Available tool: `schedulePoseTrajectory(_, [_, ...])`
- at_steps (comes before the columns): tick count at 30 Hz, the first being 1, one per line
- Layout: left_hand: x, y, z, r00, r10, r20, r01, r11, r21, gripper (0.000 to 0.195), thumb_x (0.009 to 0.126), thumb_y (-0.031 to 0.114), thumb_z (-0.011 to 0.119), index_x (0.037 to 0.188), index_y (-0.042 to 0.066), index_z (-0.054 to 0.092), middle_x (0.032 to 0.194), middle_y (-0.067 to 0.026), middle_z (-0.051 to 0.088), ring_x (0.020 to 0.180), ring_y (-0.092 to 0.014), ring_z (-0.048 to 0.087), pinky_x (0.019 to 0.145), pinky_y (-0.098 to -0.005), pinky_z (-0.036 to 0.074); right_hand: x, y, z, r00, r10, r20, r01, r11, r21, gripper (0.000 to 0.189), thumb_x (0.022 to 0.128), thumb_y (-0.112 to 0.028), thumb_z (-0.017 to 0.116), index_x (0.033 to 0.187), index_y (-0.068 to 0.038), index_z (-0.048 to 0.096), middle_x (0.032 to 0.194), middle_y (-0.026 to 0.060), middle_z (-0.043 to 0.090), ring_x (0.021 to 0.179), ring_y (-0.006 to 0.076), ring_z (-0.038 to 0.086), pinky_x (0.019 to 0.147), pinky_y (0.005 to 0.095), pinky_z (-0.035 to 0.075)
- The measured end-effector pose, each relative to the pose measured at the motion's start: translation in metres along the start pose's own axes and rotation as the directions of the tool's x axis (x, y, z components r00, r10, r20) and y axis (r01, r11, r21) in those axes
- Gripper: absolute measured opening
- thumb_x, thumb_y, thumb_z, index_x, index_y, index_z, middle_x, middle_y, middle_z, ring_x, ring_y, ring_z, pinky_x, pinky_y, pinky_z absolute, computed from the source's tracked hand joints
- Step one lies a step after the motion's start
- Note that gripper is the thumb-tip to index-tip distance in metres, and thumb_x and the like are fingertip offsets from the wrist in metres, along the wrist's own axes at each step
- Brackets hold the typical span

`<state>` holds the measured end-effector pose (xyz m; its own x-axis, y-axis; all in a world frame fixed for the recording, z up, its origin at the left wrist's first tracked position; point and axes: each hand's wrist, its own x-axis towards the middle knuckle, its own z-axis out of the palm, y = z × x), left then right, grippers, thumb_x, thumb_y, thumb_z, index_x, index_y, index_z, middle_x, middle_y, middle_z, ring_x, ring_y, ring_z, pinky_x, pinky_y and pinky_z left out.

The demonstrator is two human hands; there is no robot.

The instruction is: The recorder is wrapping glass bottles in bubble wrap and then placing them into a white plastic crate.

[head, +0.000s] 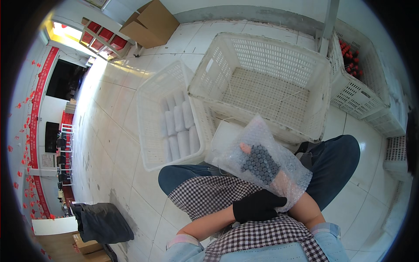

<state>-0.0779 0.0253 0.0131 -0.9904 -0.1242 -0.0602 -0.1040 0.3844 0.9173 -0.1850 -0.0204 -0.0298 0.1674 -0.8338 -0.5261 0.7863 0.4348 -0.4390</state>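
A bubble-wrap bag (258, 131) lies slanted over my lap. My left hand (255, 207), in a black glove, grips the near edge of the bag at its opening. My right hand (283, 180) is inside the bag, seen blurred through the plastic, against a bundle of dark round-ended pieces (261, 164) packed side by side. Bare fingertips show at the far side of that bundle, so the hand appears to hold it. A whitish box or container (226, 134), partly covered by the bag, stands just in front of my knees.
A white plastic crate (209, 140) at the left holds several wrapped bundles (178, 118). A larger perforated crate (262, 42) stands ahead. Another crate (350, 95) at the right holds red-tipped items (352, 60). A cardboard box (154, 26) is by the wall, a black bag (101, 222) lower left.
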Motion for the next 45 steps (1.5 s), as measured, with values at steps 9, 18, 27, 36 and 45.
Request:
schedulePoseTrajectory(9, [-0.008, -0.007, -0.114, 0.669, -0.361, -0.649, 0.156, 0.923, -0.353, 0.053, 0.071, 0.017, 0.067, 0.116, 0.001, 0.044, 0.106, -0.0103, 0.055, 0.089, -0.022, 0.057, 0.080, -0.0312, 0.045, -0.040, -0.002, 0.018, 0.922, -0.330, -0.203, 0.277, 0.927, -0.251, 0.044, 0.078, -0.029, 0.062, 0.110, -0.001, 0.051, 0.102, 0.0177, 0.055, 0.098, 0.0261, 0.052, 0.086, 0.0347, 0.041])
schedulePoseTrajectory(18, [-0.027, -0.072, -0.091, 0.739, -0.517, -0.432, -0.133, 0.517, -0.846, 0.056, 0.072, 0.018, 0.063, 0.120, 0.001, 0.040, 0.110, -0.0106, 0.052, 0.104, -0.022, 0.049, 0.089, -0.0353, 0.039, -0.100, -0.038, -0.043, 0.864, -0.491, 0.110, 0.458, 0.676, -0.577, 0.043, 0.086, -0.019, 0.047, 0.123, -0.001, 0.036, 0.119, 0.0089, 0.046, 0.107, 0.0175, 0.045, 0.087, 0.0287, 0.039])
schedulePoseTrajectory(27, [-0.021, -0.052, -0.056, 0.451, -0.720, -0.528, -0.670, 0.118, -0.733, 0.052, 0.075, 0.016, 0.057, 0.121, 0.003, 0.037, 0.117, -0.0122, 0.047, 0.110, -0.027, 0.044, 0.095, -0.0405, 0.035, -0.064, 0.017, -0.023, 0.956, -0.277, -0.095, 0.218, 0.888, -0.405, 0.078, 0.064, -0.016, 0.075, 0.129, -0.009, 0.033, 0.123, 0.0101, 0.040, 0.104, 0.0209, 0.046, 0.080, 0.0347, 0.044])
schedulePoseTrajectory(36, [-0.077, -0.027, -0.087, 0.586, -0.482, -0.651, 0.224, 0.869, -0.442, 0.048, 0.070, 0.011, 0.065, 0.113, 0.002, 0.047, 0.104, -0.0062, 0.054, 0.095, -0.020, 0.052, 0.081, -0.0293, 0.042, -0.044, 0.038, -0.057, 0.548, -0.555, 0.625, -0.049, -0.768, -0.639, 0.031, 0.077, -0.015, 0.053, 0.106, -0.005, 0.054, 0.104, 0.0144, 0.054, 0.106, 0.0319, 0.044, 0.078, 0.0481, 0.041])
schedulePoseTrajectory(45, [-0.041, -0.019, -0.038, -0.086, -0.465, -0.881, 0.206, 0.857, -0.472, 0.027, 0.082, 0.018, 0.056, 0.101, -0.001, 0.054, 0.090, -0.0044, 0.057, 0.083, -0.014, 0.051, 0.075, -0.0265, 0.040, -0.048, -0.009, 0.003, 0.685, -0.683, -0.254, 0.413, 0.651, -0.637, 0.018, 0.079, -0.014, 0.055, 0.092, -0.002, 0.058, 0.081, 0.0019, 0.057, 0.080, 0.0162, 0.053, 0.070, 0.0292, 0.042])
